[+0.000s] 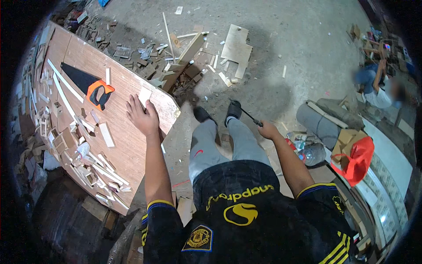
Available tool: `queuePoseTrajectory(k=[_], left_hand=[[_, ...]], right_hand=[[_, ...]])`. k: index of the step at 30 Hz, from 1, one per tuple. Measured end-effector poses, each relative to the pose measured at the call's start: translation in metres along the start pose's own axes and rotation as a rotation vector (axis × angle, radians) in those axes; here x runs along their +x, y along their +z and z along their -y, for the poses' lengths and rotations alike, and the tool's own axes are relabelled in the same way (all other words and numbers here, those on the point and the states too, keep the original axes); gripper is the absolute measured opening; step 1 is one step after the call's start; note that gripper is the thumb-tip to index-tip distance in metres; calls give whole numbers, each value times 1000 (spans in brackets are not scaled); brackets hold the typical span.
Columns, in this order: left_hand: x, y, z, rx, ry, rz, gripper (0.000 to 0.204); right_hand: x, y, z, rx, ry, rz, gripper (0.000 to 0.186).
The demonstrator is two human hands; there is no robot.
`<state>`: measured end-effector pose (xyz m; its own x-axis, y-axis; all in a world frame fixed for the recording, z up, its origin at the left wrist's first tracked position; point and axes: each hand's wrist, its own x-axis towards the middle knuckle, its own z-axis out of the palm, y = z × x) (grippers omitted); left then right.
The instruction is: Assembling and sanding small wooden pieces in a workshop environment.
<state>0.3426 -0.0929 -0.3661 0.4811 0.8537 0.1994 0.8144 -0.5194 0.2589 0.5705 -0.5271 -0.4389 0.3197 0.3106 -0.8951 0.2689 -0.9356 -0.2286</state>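
Observation:
My left hand [144,116] lies flat on the wooden tabletop [125,79], fingers spread, close to its right corner. A small pale wood block [145,94] is right at its fingertips; whether they touch it I cannot tell. Low on my right side, beside my leg, my right hand [268,130] is closed around the handle of a screwdriver [249,115]. Its thin dark shaft points forward and left, over the floor near my shoe. A handsaw [94,91] with an orange and black handle and a dark blade rests on the tabletop, left of my left hand.
Wood strips [66,94], small wooden frames [63,141] and a plastic bottle [82,149] crowd the table's left side. Offcuts and a plywood sheet [236,46] litter the floor ahead. At right are a red bag [358,160], a large clear bottle [313,154] and, farther off, a seated person [378,88].

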Motion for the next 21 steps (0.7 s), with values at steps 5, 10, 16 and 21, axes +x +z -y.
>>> queuePoseTrajectory(k=[5, 10, 16, 21], left_hand=[[-4, -3, 0, 7, 20, 12, 50], [2, 3, -13, -41, 49, 31, 49], [-3, -6, -21, 83, -38, 66, 53], [-20, -5, -7, -36, -195, -72, 63]], right_hand=[[110, 32, 8, -77, -188, -43, 32], [282, 66, 38, -380, -451, -76, 28], [410, 91, 119, -685, -894, -273, 14], [522, 136, 149, -690, -947, -299, 17]])
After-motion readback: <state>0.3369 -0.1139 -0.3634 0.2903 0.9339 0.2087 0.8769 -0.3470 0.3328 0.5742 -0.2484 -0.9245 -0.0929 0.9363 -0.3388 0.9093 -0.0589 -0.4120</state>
